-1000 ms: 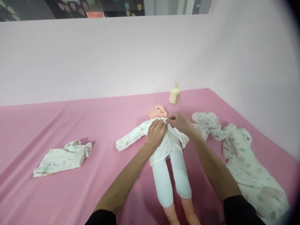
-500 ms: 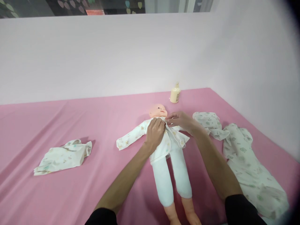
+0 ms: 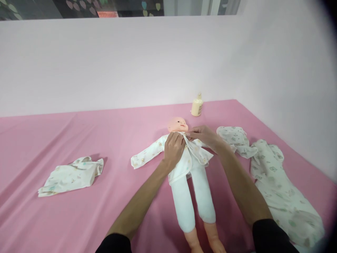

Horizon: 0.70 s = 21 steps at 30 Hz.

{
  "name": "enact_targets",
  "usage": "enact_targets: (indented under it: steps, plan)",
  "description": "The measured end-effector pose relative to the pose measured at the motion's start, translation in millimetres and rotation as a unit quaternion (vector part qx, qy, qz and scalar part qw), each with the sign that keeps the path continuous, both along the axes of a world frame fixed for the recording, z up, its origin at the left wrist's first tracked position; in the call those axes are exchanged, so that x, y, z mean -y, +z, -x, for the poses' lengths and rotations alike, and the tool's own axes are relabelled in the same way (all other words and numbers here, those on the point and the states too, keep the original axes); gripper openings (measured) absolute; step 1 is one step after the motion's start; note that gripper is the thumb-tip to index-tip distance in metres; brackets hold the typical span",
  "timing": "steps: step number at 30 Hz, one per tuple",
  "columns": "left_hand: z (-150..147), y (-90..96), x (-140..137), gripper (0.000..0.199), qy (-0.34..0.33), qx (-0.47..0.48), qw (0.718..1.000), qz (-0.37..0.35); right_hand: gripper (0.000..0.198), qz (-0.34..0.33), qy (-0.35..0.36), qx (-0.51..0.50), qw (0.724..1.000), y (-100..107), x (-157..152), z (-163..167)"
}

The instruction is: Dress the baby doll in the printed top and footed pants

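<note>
Your left hand [image 3: 174,147] gripped the shirt [image 3: 182,169], seemingly soft, best held at the edge [image 3: 187,142] beside your right hand [image 3: 204,135], whose grip was unclear.

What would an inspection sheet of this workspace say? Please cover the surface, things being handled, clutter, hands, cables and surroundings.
Surface: pink cover, wrinkled toward the left.
Things being handled: doll lying on its back in a patterned jacket, whose front is partly open.
Clutter: pale yellow bottle upright beyond the doll's head; folded cloth at left; bunched cloth and longer patterned cloth at right.
Hands: left hand on the jacket's front, fingers curled; right hand near its neckline; exact grips unclear.
Cables: nothing seen.
Surroundings: white wall behind; dark area with heart shapes above it.
</note>
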<state>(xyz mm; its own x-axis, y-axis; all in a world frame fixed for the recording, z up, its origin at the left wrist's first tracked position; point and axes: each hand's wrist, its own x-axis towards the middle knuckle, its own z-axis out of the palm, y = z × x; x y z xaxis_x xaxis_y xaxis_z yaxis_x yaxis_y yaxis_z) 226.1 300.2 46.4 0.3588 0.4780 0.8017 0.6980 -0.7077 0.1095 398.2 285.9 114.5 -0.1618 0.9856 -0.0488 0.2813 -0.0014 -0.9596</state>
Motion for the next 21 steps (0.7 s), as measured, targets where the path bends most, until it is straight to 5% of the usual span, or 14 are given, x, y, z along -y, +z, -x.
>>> enact_targets:
  steps: [9,21]
  plan:
    - [-0.3,-1.6,-0.7,0.022,-0.017,0.013,1.0,-0.01,0.025,0.02,0.004,-0.01,1.0,2.4,1.6,-0.7]
    - [-0.5,-5.6,-3.6,0.019,-0.022,0.04,0.998,-0.041,0.021,-0.067,0.032,0.085,0.994,-2.3,5.0,-0.4]
